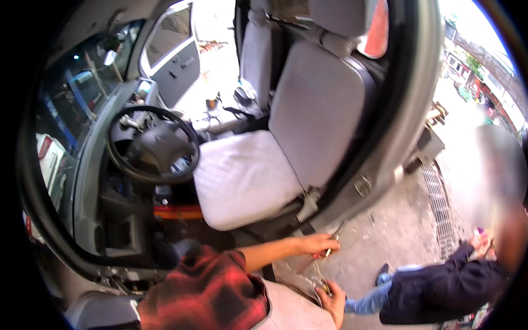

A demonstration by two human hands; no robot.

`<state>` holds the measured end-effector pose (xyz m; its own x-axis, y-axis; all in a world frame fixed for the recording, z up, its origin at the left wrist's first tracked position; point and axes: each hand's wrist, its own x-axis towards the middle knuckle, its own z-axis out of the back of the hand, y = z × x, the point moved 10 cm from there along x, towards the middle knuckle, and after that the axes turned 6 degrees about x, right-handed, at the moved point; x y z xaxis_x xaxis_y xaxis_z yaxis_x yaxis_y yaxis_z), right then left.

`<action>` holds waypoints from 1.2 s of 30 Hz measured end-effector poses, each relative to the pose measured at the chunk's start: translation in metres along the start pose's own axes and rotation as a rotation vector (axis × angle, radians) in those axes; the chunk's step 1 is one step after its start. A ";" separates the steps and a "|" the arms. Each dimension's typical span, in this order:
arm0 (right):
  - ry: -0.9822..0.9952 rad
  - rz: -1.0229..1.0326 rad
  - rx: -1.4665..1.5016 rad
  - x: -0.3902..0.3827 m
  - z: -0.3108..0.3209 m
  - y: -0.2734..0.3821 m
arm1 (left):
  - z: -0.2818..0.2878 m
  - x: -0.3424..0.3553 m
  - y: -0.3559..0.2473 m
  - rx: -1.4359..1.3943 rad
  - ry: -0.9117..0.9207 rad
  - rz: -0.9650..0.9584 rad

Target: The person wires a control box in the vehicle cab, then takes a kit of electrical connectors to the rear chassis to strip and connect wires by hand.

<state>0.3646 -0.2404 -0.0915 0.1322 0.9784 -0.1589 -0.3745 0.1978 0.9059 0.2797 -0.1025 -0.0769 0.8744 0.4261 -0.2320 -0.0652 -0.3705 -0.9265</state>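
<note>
So from the head view you're standing at the open door of a vehicle, looking down and in. Your left hand (316, 243) is reaching out from a red and black plaid sleeve (206, 291), down by the door sill just below the seat. The fingers are closed together, pinching what looks like a small thin tool or rod (330, 252) at the fingertips; it's too small to say exactly what it is. A thin loop of wire (347, 237) sits just beside that hand, over the concrete ground (396, 231).

Your right hand (331, 300) is lower down, near the bottom edge, curled around a small roundish brass-coloured thing (324, 286). A fine strand runs up from there toward the left hand, so both hands are on the same bit of wire. The two hands are near each other, one above the other, not touching.

Inside the cab there's the grey driver seat (247, 176) with a pale cover on the cushion, and the black steering wheel (151, 144) off to the left of it. A second seat (257, 55) sits further back, and the far door (173, 60) is swung open. The seat belt buckle (309, 202) hangs at the seat's near corner, just above your left hand.

Off to the right another person is crouched on the ground in a dark top (440, 289) and blue trousers (374, 300), well apart from your hands. There's a drain grate (440, 203) in the ground behind them.
</note>
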 end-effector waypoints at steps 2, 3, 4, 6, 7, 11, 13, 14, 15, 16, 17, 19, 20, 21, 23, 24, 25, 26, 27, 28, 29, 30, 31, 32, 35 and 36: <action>-0.049 0.013 -0.069 -0.017 0.031 0.003 | -0.027 0.021 0.016 0.176 0.033 0.049; -0.081 0.035 -0.077 -0.029 0.045 0.001 | -0.044 0.030 0.027 0.263 0.030 0.079; -0.115 0.068 -0.089 -0.037 0.060 0.004 | -0.061 0.039 0.037 0.272 0.060 0.124; -0.172 0.117 -0.177 -0.056 0.090 0.005 | -0.099 0.054 0.050 0.323 0.108 0.141; -0.211 0.116 -0.246 -0.065 0.107 0.004 | -0.119 0.065 0.056 0.354 0.148 0.148; -0.264 0.108 -0.363 -0.080 0.151 0.010 | -0.168 0.092 0.100 0.467 0.319 0.249; -0.274 0.100 -0.415 -0.082 0.166 0.011 | -0.179 0.094 0.101 0.340 0.312 0.359; -0.267 0.107 -0.410 -0.082 0.170 0.001 | -0.186 0.093 0.106 0.310 0.376 0.403; -0.281 0.078 -0.391 -0.084 0.179 -0.011 | -0.191 0.100 0.107 0.283 0.427 0.442; -0.331 0.051 -0.358 -0.088 0.191 -0.035 | -0.204 0.113 0.103 0.266 0.461 0.473; -0.373 -0.005 -0.350 -0.094 0.200 -0.048 | -0.216 0.119 0.105 0.239 0.493 0.503; -0.460 -0.094 -0.239 -0.102 0.216 -0.083 | -0.226 0.150 0.120 0.203 0.524 0.548; -0.510 -0.133 -0.206 -0.104 0.224 -0.099 | -0.231 0.165 0.128 0.187 0.527 0.578; -0.556 -0.167 -0.174 -0.105 0.231 -0.114 | -0.241 0.178 0.133 0.143 0.538 0.573; -0.647 -0.217 -0.127 -0.102 0.249 -0.135 | -0.255 0.208 0.135 0.035 0.537 0.559; -0.692 -0.239 -0.116 -0.101 0.258 -0.142 | -0.258 0.224 0.136 0.137 0.631 0.575; -0.713 -0.245 -0.104 -0.095 0.265 -0.147 | -0.262 0.238 0.131 0.116 0.667 0.571; -0.729 -0.279 -0.071 -0.089 0.274 -0.154 | -0.266 0.251 0.124 0.091 0.696 0.563; -0.750 -0.308 -0.054 -0.083 0.284 -0.162 | -0.267 0.264 0.118 0.061 0.716 0.550; -0.748 -0.327 -0.038 -0.074 0.290 -0.167 | -0.258 0.278 0.127 0.040 0.705 0.557; -0.715 -0.323 -0.018 -0.056 0.293 -0.171 | -0.256 0.286 0.121 0.096 0.737 0.520; -0.754 -0.340 -0.011 -0.052 0.303 -0.172 | -0.262 0.300 0.117 0.150 0.756 0.481; -0.769 -0.342 0.015 -0.047 0.309 -0.175 | -0.259 0.311 0.106 0.213 0.740 0.453; -0.791 -0.329 0.027 -0.042 0.318 -0.179 | -0.264 0.322 0.097 0.237 0.763 0.439; -0.719 -0.320 0.093 -0.004 0.326 -0.197 | -0.251 0.346 0.086 0.099 0.693 0.463; -0.664 -0.324 0.086 0.010 0.325 -0.193 | -0.236 0.349 0.092 0.056 0.630 0.471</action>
<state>0.7366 -0.2880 -0.1407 0.7611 0.6240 -0.1769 -0.1533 0.4380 0.8858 0.6922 -0.1833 -0.1733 0.8555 -0.3196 -0.4074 -0.5057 -0.3463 -0.7902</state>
